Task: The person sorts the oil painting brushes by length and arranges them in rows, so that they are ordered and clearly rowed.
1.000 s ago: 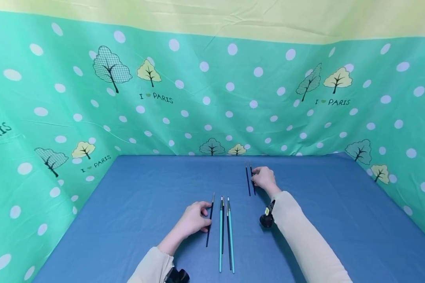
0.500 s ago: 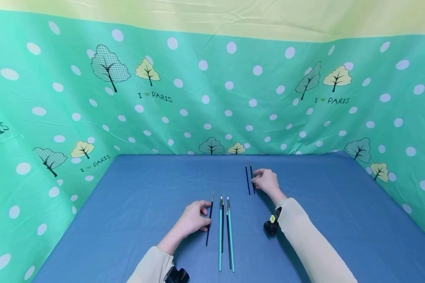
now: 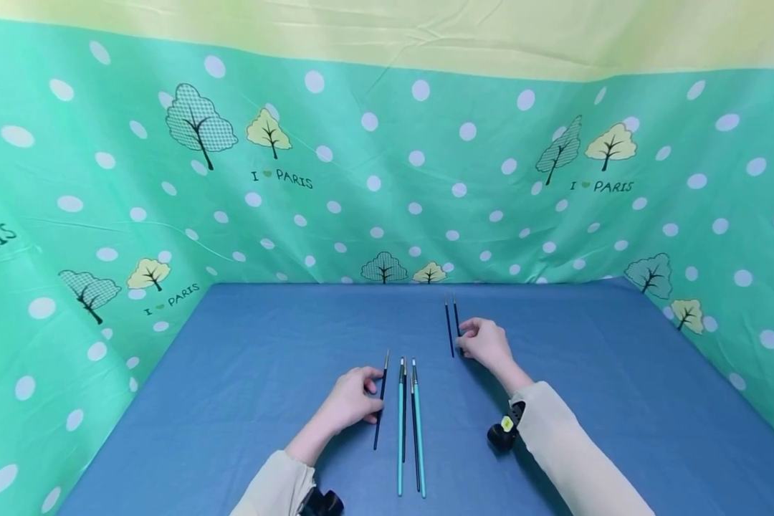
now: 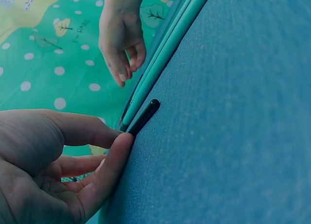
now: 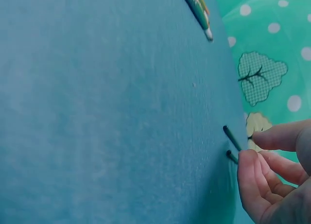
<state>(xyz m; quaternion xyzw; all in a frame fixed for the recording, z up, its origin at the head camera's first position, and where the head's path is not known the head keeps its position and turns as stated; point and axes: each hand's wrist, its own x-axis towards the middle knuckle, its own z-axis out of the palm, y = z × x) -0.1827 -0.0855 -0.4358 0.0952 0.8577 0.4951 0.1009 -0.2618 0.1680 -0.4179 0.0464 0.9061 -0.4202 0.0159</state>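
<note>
In the head view my left hand (image 3: 351, 396) pinches a dark, thin-handled paintbrush (image 3: 378, 430) between thumb and forefinger. The left wrist view shows its black handle end (image 4: 146, 116) beyond the fingertips. Just right of it lie a teal paintbrush (image 3: 400, 437) and another teal paintbrush (image 3: 421, 444), with dark brushes alongside. Farther back, my right hand (image 3: 486, 344) is beside two dark paintbrushes, the left one (image 3: 449, 330) and the right one (image 3: 456, 312). In the right wrist view a gap shows between its thumb and forefinger, and the thumb hides part of the brushes.
A blue cloth (image 3: 264, 337) covers the table. Behind and at the sides hangs a green dotted curtain (image 3: 335, 179) with printed trees. A black wrist camera (image 3: 502, 436) sits below the right sleeve, and another (image 3: 322, 502) by the left sleeve.
My right hand has drawn slightly back toward me along the rear brushes, its forearm swinging right. The left hand stays in place on its paintbrush. The brushes show no clear movement.
</note>
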